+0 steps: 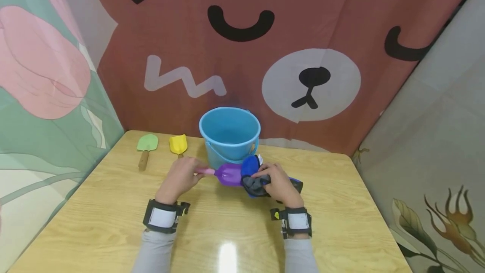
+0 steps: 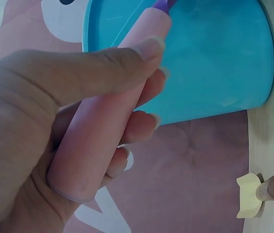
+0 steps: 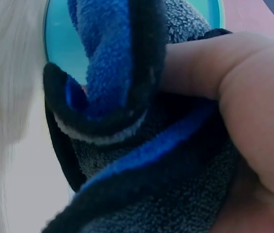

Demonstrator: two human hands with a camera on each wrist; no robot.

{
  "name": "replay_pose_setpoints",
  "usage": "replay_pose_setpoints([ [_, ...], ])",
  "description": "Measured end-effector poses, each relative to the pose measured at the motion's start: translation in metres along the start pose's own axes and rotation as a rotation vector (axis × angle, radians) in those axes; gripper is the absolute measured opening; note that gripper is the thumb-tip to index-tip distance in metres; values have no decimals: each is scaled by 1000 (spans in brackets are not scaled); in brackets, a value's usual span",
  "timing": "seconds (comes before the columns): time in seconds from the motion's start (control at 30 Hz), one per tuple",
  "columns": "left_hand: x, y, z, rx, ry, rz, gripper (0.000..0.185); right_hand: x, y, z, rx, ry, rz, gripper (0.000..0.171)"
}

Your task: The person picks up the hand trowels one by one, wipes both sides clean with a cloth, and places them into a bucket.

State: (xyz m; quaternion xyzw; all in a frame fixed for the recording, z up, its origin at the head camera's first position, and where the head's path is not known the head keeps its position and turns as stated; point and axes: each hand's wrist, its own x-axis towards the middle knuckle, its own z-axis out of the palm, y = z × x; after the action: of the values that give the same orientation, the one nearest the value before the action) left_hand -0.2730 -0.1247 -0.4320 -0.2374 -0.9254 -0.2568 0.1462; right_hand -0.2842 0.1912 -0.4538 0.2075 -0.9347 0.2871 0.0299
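Purple scoop [image 1: 229, 175] low over bench [image 1: 113, 222], before blue bucket [image 1: 230, 136]; left hand [image 1: 179, 178] wraps pink handle [image 2: 103, 121], steadying blade. Right hand [image 1: 278, 184] bunches blue-grey cloth [image 1: 253, 180] against blade, probably wiping.

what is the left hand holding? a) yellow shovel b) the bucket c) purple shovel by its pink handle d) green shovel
c: the left hand grips the pink handle of the purple shovel, while the green shovel and yellow shovel lie untouched beside the bucket.
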Motion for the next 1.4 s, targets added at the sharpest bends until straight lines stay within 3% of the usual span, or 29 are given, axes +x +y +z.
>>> replay_pose_setpoints([
  [0.23, -2, -1, -5, -85, 15, -22, 18, -2, 8, -9, -43, 24, 21, 54],
  [0.47, 0, 3, -7, -99, 6, -20, 18, -6, 13, -19, -6, 56, 37, 49],
  [0.8, 2, 10, -4, -79, -50, -47, 20, -7, 4, -26, 19, 147, -68, 40],
  [1.17, 6, 20, 7, -20, 5, 68, 11, -3, -14, -18, 44, 172, -118, 36],
  [1.4, 8, 24, 13, -36, 4, 100, 14, 3, -29, -8, 15, 126, -152, 43],
])
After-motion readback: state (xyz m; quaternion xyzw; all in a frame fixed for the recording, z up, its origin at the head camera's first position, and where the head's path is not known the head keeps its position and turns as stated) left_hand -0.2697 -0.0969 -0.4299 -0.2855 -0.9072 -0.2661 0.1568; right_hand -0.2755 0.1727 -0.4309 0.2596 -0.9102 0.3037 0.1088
